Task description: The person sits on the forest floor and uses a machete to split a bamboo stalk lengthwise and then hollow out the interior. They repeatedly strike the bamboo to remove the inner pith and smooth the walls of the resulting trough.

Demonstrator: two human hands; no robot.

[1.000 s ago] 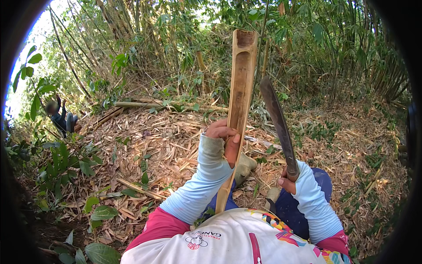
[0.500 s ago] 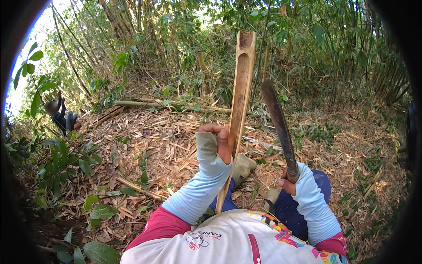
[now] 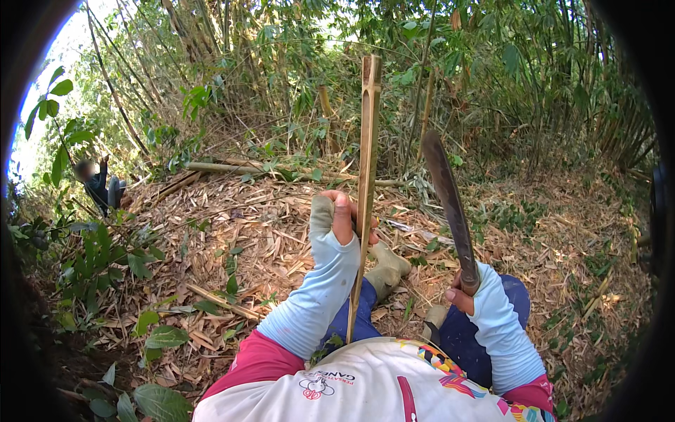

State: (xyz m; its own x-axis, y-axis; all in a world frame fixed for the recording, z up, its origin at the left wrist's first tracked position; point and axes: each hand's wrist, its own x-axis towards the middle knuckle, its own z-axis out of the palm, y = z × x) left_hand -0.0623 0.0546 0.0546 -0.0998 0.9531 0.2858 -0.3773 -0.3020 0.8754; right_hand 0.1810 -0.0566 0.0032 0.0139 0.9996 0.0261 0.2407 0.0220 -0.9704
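Bamboo (image 3: 368, 148): stands nearly upright before the white shirt (image 3: 380, 380), gripped by curled left hand (image 3: 344, 224). Knife (image 3: 451, 204): points upward, clasped in closed right hand (image 3: 461, 298). On shirt: dark lettering (image 3: 333, 377), small emblem (image 3: 316, 387).

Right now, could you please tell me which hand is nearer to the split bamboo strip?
The left: the left hand is holding the split bamboo strip, while the right hand is apart from it, off to its right, gripping the machete.
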